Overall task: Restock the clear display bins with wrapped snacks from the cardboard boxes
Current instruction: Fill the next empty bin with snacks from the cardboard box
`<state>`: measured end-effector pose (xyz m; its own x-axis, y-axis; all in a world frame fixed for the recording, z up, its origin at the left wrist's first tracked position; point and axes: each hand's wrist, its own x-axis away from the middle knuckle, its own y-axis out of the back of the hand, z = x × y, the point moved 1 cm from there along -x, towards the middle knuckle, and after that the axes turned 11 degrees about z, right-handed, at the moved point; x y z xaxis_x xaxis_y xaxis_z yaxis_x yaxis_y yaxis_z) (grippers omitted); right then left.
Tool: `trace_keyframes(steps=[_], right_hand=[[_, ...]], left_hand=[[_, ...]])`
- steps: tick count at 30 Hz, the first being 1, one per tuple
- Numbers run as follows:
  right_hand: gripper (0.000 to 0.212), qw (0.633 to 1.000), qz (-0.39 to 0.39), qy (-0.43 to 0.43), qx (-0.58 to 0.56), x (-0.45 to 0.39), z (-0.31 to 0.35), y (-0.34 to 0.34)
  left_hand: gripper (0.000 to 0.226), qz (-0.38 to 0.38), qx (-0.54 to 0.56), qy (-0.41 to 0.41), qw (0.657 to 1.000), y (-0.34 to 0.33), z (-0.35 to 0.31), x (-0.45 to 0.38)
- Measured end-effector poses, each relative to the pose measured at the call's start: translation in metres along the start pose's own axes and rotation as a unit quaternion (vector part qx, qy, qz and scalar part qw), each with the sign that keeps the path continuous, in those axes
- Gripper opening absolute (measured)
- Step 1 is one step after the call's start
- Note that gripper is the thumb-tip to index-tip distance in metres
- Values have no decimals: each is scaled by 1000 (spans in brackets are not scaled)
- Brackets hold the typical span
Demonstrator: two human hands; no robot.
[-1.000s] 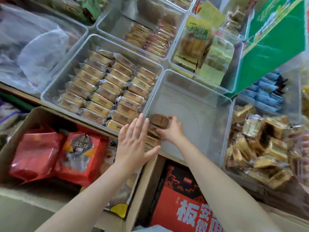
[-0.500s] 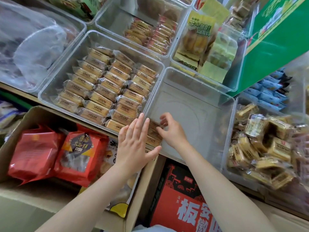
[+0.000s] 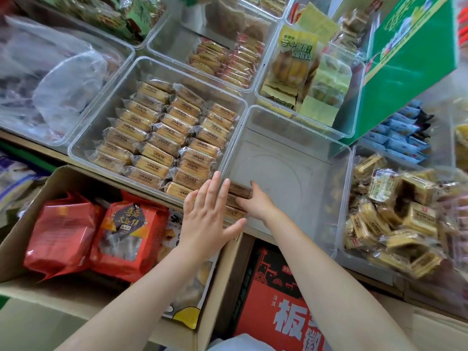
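While a wrapped brown snack [image 3: 240, 190] sits atop a short stack in the near left corner of the nearly bare clear bin [image 3: 291, 173], we grasp it with our right hand [image 3: 257, 202], fingers curled round it. Our left hand [image 3: 211, 214] lies flat, fingers straight (pressed against the bin's outer wall). Just left, a fuller bin [image 3: 157, 72] holds neat rows; below, a cardboard box [image 3: 22, 206] holds red bags [image 3: 60, 231].

Two bare forearms (no sleeves, no jewellery)
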<state>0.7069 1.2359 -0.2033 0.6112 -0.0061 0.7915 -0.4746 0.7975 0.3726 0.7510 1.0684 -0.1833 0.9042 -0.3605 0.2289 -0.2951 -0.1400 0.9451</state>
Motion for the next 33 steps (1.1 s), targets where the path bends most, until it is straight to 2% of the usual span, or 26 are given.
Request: trace_keyframes(steps=[3,8,11,14,15,17,19,21,24,25,27,30,33], right_hand=[[79,999,42,1,-14,12,-9,10],[50,998,19,55,38,57,-28,23],[38,995,-25,92,40,106,-41,38],[26,983,-57,172,17,180,-62,64],[21,978,-74,196,10,210,-73,75],[17,962,-141,232,-8,272,-108,96],[21,932,-263,248,-26,332,-156,117],[27,891,-377,244,-68,384,-215,134],[33,848,-484,171,-133,431,-312,150],[33,852,-488,130,-140,435,-341,154],[31,890,-439,43,-115,432,-393,158],[22,950,-306,-45,-36,398,-456,161],[15,978,-186,-81,41,356,-493,159]], left_hand=[[89,35,-1,2,999,4,0,1],[77,100,8,1,995,23,-5,6],[57,75,47,-1,996,33,-29,23],[54,20,121,-71,990,35,-88,54],[51,30,150,-93,984,36,-116,66],[34,110,219,-131,961,35,-183,91],[24,170,271,-171,932,28,-252,116],[30,195,314,-211,905,21,-318,142],[58,233,407,-222,855,7,-398,175],[67,244,435,-224,837,4,-419,184],[80,232,476,-232,816,-2,-455,196],[92,181,490,-186,832,-18,-477,198],[86,180,525,-134,821,-16,-481,202]])
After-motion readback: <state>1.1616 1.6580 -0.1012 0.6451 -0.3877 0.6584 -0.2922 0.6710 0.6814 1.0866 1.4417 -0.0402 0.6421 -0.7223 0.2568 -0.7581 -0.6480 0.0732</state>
